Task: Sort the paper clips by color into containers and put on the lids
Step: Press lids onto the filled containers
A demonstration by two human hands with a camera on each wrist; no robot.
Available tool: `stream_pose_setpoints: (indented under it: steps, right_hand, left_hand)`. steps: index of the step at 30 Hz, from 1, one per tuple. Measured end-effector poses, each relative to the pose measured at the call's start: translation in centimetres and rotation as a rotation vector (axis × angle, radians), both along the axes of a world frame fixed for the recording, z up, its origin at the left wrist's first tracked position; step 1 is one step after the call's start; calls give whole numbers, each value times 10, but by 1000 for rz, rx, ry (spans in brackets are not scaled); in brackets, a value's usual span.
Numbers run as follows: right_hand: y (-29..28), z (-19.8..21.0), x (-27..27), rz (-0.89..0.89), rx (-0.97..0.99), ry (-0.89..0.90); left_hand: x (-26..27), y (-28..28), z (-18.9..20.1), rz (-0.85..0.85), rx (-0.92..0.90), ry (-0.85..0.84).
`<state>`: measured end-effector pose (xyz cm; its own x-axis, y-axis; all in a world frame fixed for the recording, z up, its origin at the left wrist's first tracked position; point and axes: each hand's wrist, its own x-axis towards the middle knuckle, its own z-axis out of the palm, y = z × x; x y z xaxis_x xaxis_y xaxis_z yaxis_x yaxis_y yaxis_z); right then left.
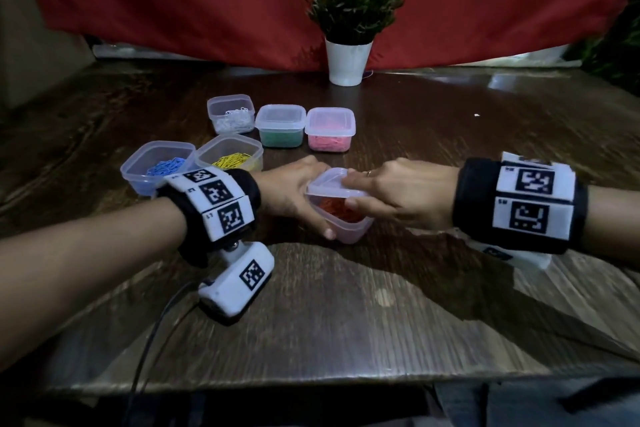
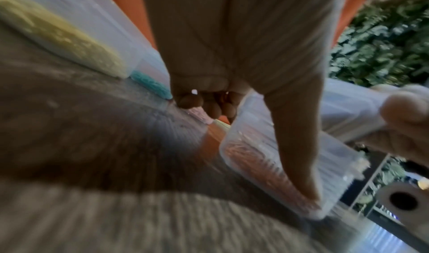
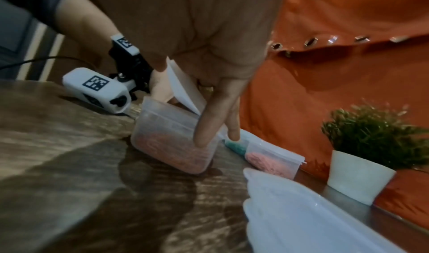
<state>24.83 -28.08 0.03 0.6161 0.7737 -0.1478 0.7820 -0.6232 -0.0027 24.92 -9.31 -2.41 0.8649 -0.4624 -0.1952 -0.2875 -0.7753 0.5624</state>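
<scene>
The left hand point(image 1: 291, 191) grips the red tub point(image 1: 341, 218) from its left side, thumb down the near wall and fingers curled round the far side, and it keeps the tub on the bench point(image 1: 346, 315). The right hand point(image 1: 398, 194) pinches the lid point(image 1: 329, 185) and holds it tilted over the tub; in the right wrist view the lid's near edge stands up from the rim, so it is not yet pressed shut. The tub sits in the middle of the bench, between the two hands, and red clips lie inside it.

Behind it, the green tub point(image 1: 280, 125) and the pink tub point(image 1: 330, 128) carry their lids already. The white tub point(image 1: 231, 113), the yellow tub point(image 1: 230, 152) and the blue tub point(image 1: 157, 163) are filled but open. I see no loose clips on the bench, so the sorting looks finished. I judge the task a bit under half closed: this lid, then three more. In the right wrist view a pale plastic piece point(image 3: 301, 220) lies near, perhaps more lids. A plant point(image 1: 349, 21) stands at the back.
</scene>
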Motion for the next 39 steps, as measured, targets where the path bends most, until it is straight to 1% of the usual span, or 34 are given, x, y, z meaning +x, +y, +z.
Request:
stream_pose_setpoints:
  steps: [2,5,6,8,9,10,12,14,17,19,22,25,28,31,37,39]
  right_hand:
    - [-3,0,2,8,44,77]
    - [-8,-2,2,-45,140,207]
    - [-9,-2,1,-65,160,233]
    - [-8,-3,-3,-63,202,236]
    - [-7,-4,-4,-50,215,221]
    - [-6,-5,-5,-41,216,201]
    - [1,-8,-5,-62,203,159]
    - [7,-10,-7,-112,203,165]
    - [7,-15,-12,-147,243,187]
    - [5,-19,-14,-146,239,172]
    - [2,-26,-17,-174,172,125]
    - [2,-28,-21,-173,162,89]
    - [5,-30,-24,-152,180,32]
    - [8,-25,-27,-158,286,25]
    - [5,-12,-17,-211,516,124]
    - [4,-11,-15,-246,528,142]
  left_hand:
    - [0,-2,2,42,21,32]
    - [-4,0,8,34,101,68]
    - [-6,4,11,62,142,103]
    - [-12,12,16,208,203,142]
    - [-17,16,16,254,193,147]
    - [-20,18,14,257,152,169]
    - [-29,16,7,231,-7,251]
    - [-36,9,2,263,-122,267]
    - [-39,6,-5,290,-174,303]
    - [-42,6,-8,298,-264,409]
    - [-46,4,-7,381,-467,570]
    - [-44,7,-7,403,-561,663]
    - [-42,0,-6,480,-547,641]
    - [-40,-5,-7,580,-553,608]
    - [-46,-7,0,597,-554,581]
    - [-48,-7,1,570,-509,498]
